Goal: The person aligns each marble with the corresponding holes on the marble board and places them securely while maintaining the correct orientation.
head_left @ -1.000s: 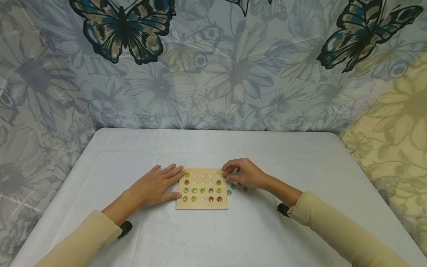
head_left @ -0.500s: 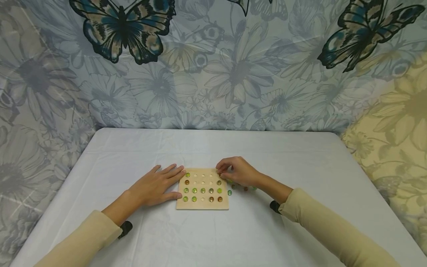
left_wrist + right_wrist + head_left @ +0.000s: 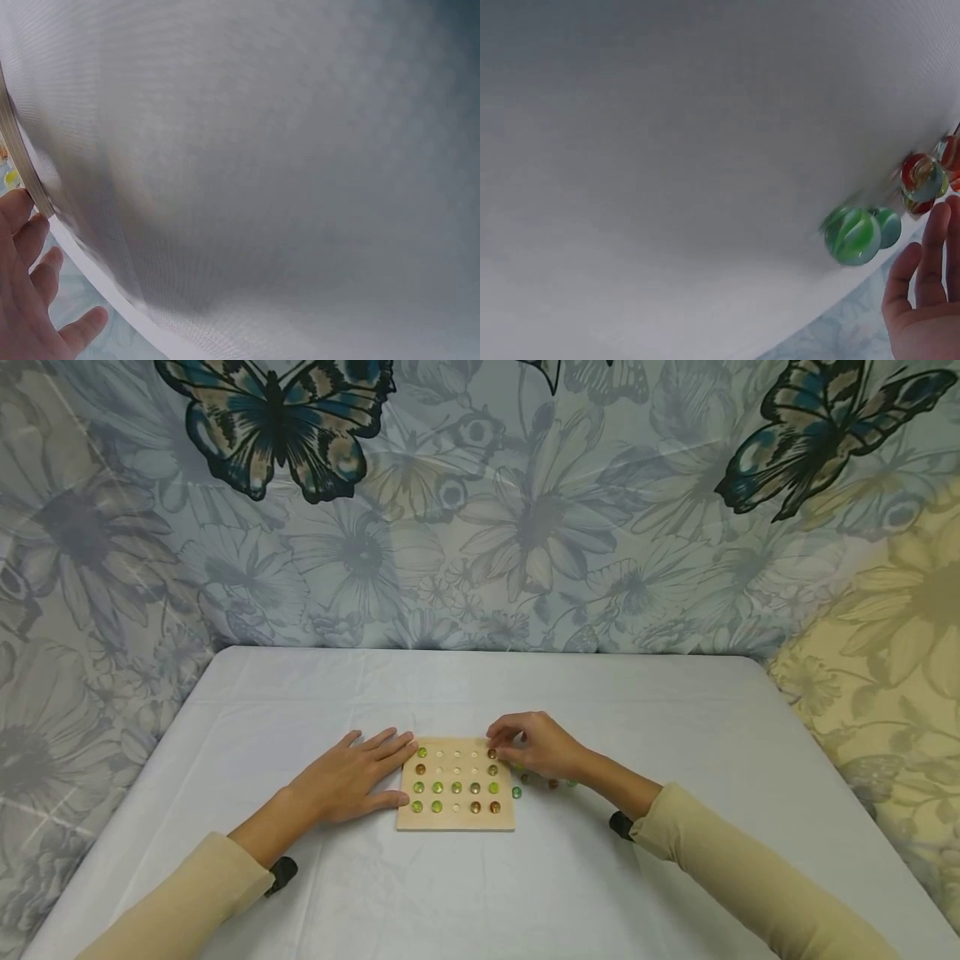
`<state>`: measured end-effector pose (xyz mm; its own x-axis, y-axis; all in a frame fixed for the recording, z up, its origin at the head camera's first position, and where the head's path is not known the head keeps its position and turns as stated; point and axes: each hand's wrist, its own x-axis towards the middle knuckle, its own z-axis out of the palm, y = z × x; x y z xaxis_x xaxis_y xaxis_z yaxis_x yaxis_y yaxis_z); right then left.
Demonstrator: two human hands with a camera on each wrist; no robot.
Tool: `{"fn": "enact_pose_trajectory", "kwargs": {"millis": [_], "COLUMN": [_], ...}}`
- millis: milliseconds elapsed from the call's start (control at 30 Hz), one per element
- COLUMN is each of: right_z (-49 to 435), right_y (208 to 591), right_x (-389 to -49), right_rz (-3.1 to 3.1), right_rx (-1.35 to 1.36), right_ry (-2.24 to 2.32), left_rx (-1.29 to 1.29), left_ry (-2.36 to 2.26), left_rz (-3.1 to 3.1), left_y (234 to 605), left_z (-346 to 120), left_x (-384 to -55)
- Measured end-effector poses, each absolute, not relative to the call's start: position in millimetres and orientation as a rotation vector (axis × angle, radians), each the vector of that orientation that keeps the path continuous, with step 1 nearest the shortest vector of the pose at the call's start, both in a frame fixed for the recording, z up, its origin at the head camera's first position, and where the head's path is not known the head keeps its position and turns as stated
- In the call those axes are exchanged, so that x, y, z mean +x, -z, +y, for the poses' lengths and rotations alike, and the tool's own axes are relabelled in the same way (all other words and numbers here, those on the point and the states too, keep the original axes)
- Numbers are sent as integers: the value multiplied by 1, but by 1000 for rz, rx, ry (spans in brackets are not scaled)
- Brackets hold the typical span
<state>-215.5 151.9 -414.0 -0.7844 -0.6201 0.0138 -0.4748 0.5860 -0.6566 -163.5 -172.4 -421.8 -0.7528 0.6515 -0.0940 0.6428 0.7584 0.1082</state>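
Note:
A square wooden board [image 3: 456,821] with rows of round hollows lies on the white table; green and brown glass marbles fill several hollows. Spread fingers of my left hand [image 3: 348,785] rest on the board's left edge, holding nothing. My right hand [image 3: 543,747] is at the board's far right corner, thumb and forefinger pinching a brown marble [image 3: 492,753] at the corner hollow. In the right wrist view, the other fingers [image 3: 932,255] extend near loose marbles, and the pinch is out of sight. The left wrist view catches the board's side [image 3: 22,161] by the left fingertips.
Loose marbles lie right of the board, partly under the right hand: a blue-green one [image 3: 517,792], a brown one [image 3: 552,784] and a green swirled one [image 3: 853,236] among them. A white cloth [image 3: 337,685] covers the table. Butterfly-patterned fabric [image 3: 540,527] hangs behind.
My right hand has moved left from beside the board to its far right corner, where a brown marble now shows at the hollow. The left hand has stayed still.

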Motion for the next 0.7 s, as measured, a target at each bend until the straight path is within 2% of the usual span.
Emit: {"fn": "enact_pose_trajectory", "kwargs": {"millis": [700], "right_z": [223], "right_y": [404], "right_x": [-197], "right_rz": [2653], "right_rx": [-921], "right_ry": [1004], "left_rx": [1064], "left_ry": [-110], "left_rz": [2829], "left_y": [421], "left_z": [-172], "left_x": [-163]}}
